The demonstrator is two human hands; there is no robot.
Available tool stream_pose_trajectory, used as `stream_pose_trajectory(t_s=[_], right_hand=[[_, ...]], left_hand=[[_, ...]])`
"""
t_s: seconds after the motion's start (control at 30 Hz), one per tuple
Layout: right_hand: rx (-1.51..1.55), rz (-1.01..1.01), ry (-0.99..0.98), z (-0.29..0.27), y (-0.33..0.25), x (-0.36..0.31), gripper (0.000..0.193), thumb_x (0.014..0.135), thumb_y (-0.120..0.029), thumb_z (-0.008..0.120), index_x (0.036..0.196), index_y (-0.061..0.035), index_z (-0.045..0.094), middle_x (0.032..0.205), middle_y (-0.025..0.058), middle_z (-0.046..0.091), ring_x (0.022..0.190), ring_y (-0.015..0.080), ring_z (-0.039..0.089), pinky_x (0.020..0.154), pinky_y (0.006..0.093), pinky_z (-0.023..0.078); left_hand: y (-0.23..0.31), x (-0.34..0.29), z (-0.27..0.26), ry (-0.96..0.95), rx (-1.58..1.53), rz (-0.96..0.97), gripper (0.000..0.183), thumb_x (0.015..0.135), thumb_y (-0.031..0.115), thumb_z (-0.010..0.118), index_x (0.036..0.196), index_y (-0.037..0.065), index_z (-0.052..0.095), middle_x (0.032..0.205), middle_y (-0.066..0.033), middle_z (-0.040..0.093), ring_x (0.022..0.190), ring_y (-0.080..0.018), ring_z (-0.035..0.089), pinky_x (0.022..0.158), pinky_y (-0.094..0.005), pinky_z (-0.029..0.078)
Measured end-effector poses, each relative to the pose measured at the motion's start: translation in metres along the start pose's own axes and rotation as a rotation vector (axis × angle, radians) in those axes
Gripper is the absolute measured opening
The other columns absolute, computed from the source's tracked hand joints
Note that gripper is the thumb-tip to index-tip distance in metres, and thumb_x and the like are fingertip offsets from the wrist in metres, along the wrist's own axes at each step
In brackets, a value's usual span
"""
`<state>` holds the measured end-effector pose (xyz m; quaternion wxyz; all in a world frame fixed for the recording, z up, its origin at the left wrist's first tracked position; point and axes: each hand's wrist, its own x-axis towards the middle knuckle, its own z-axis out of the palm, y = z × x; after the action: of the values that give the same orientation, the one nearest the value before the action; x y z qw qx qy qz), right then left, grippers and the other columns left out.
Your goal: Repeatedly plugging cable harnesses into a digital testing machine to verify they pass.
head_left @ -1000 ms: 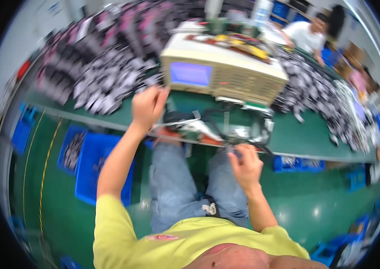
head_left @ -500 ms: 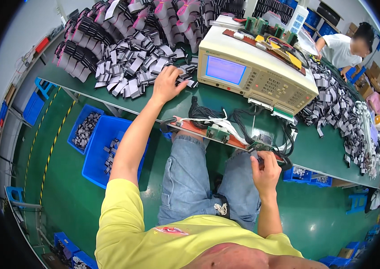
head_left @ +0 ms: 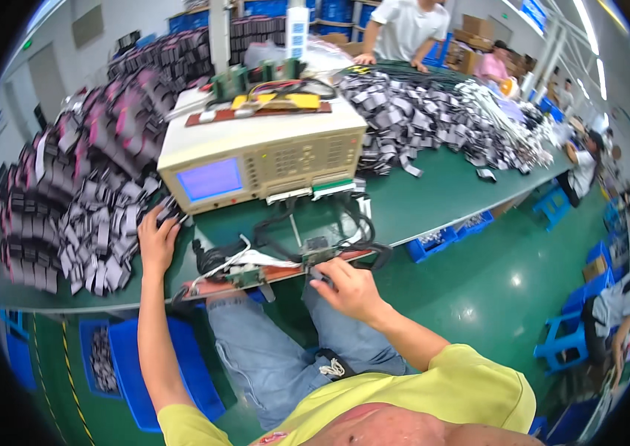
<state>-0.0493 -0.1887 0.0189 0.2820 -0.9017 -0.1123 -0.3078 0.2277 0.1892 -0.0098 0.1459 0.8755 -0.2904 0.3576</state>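
Observation:
My left hand [head_left: 157, 241] rests at the right edge of a heap of short grey ribbon cables [head_left: 99, 238], beside the tester's front left corner. Its thumb and fingers are apart, touching the pieces there. My right hand [head_left: 352, 288] is closed at the small green socket board [head_left: 318, 251] on the right of a red-brown fixture strip [head_left: 285, 273]. Between its thumb and fingers is a short grey ribbon cable [head_left: 324, 275], mostly hidden. A second green board [head_left: 246, 276] sits further left on the strip, with a grey strip hanging beside it. Black and white wires run behind both boards.
A beige bench tester [head_left: 263, 160] with a lit screen stands behind the fixture. More ribbon cables [head_left: 419, 111] lie heaped at right. Blue bins [head_left: 155, 372] stand on the floor at left. Across the table is a person in a white shirt [head_left: 408, 26]; others sit at right.
The view has swung to the right, so the tester and bench appear further left. My left hand stays by the cable heap, and my right hand stays at the right socket board.

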Motion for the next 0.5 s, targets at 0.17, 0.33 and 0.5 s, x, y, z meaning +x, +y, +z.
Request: stream_pose_trajectory(t_s=[0.17,0.33,0.5], right_hand=[[0.03,-0.077,0.003,0.024,-0.01,0.009,0.027,0.087,-0.022,0.082,0.106,-0.0079,0.068,0.096,0.0095,0.069,0.074,0.0302,0.069,0.06,0.04,0.056],[0.033,-0.032,0.072,0.013,-0.008,0.004,0.025,0.09,-0.004,0.077,0.114,-0.0007,0.071,0.092,0.0106,0.069,0.072,0.0189,0.062,0.065,0.0326,0.05],[0.141,0.014,-0.074,0.009,0.031,-0.008,0.021,0.101,-0.01,0.069,0.117,0.0022,0.066,0.097,0.0109,0.068,0.08,0.0168,0.063,0.069,0.0297,0.052]], left_hand=[[-0.031,-0.029,-0.008,0.046,0.014,-0.075,0.019,0.088,0.019,0.077,0.105,0.011,0.076,0.131,-0.0175,0.067,0.119,-0.0382,0.064,0.096,-0.0481,0.053],[-0.024,0.005,0.01,0.305,-0.085,0.062,0.018,0.085,0.029,0.076,0.098,0.016,0.078,0.125,-0.0168,0.07,0.113,-0.0392,0.067,0.093,-0.0502,0.056],[-0.011,-0.006,0.031,0.171,-0.04,-0.049,0.02,0.086,0.037,0.074,0.089,0.017,0.075,0.129,-0.0147,0.065,0.123,-0.0348,0.059,0.101,-0.0518,0.046]])
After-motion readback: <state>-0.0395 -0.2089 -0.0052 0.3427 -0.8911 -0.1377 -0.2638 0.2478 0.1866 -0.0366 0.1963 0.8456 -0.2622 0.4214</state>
